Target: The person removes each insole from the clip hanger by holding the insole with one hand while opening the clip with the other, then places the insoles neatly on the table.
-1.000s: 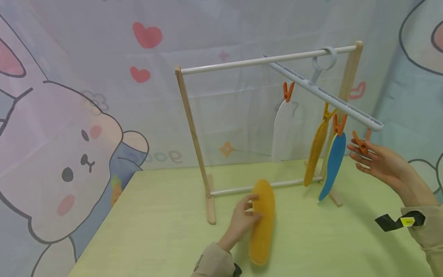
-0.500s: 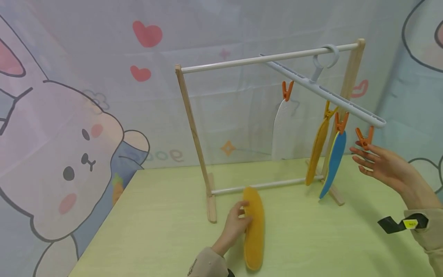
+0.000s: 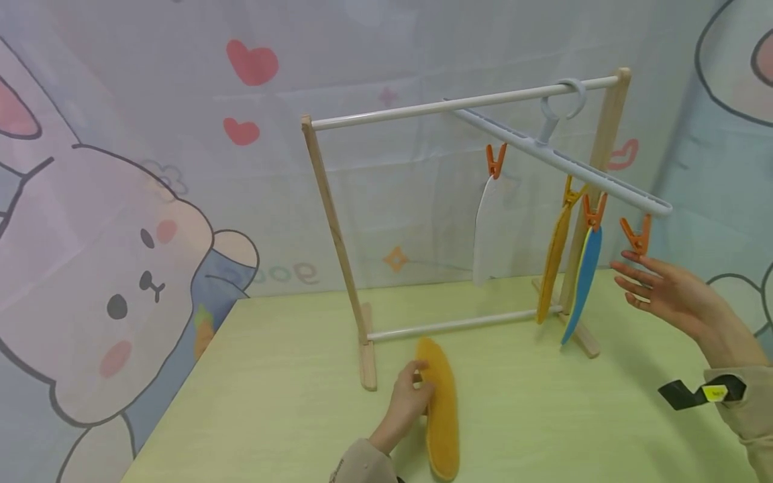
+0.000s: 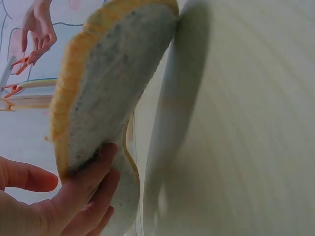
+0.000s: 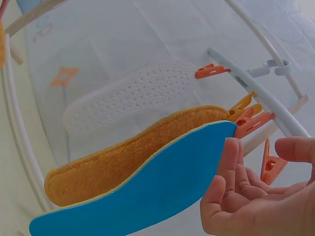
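The left hand pinches a yellow insole, best gripped without bending. The right hand, fingers relaxed, is beside an orange clip.

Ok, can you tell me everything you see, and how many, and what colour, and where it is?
Rack: 1, white bars, wooden sides, on the table
Table: 1, yellow-green, below
Backdrop: 1, pale, behind; bunny, hearts and star printed on it
Hanger: 1, grey, on the top bar
White insole: 1, white, hanging at the back
Blue insole: 1, blue, hanging nearest the front
Yellow insoles: 2, yellow, one hanging between white and blue, one low in front
Orange clips: 3, orange, under the hanger, one holding nothing
Yellow clip: 1, yellow, on the hanging yellow insole
Strap: at least 1, black, yellow tag, at the right sleeve
Sleeves: 2, beige, on the arms
Left hand: 1, gripping the low insole
Right hand: 1, just below the bare clip
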`<state>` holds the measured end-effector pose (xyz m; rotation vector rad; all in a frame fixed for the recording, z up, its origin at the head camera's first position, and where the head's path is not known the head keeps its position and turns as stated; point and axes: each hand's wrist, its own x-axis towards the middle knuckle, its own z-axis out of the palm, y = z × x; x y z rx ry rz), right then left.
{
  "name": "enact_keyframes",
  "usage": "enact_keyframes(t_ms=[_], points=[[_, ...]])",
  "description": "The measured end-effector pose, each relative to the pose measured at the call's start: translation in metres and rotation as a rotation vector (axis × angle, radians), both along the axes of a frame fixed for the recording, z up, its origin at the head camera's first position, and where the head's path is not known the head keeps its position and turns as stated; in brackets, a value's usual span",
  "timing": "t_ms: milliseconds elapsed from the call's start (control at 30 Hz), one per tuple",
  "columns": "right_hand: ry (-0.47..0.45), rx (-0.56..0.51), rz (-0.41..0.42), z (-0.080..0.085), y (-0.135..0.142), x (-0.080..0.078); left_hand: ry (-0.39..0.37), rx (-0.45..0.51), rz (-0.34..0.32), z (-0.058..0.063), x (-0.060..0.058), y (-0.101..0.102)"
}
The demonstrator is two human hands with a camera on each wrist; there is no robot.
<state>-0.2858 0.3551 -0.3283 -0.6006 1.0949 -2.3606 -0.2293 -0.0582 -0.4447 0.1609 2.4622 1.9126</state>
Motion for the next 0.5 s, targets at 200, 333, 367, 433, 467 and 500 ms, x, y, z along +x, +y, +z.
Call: enact_keyframes(t_ms=[200, 333, 367, 433, 467, 500], points=[[0.001, -0.052, 0.094, -0.0018, 0.001, -0.0015, -0.022, -0.004, 0.016, 0.002, 0.0035, 0.0001], [-0.01, -0.062, 0.119, -0.0037, 0.002, -0.0024, -0.011, -0.041, 0.018, 0.003, 0.0046, -0.0005], [-0.011, -0.059, 0.116, -0.0042, 0.0023, -0.0024, -0.007, -0.055, 0.02, 0.0033, 0.005, -0.0004], [-0.011, -0.058, 0.113, -0.0055, 0.003, -0.0024, -0.005, -0.077, 0.024, 0.0043, 0.0062, 0.0], [-0.012, -0.058, 0.112, -0.0062, 0.0032, -0.0025, -0.01, -0.081, 0.026, 0.0047, 0.0069, 0.0004], [-0.012, -0.06, 0.114, -0.0069, 0.0034, -0.0025, -0.007, -0.089, 0.03, 0.0052, 0.0074, 0.0009]])
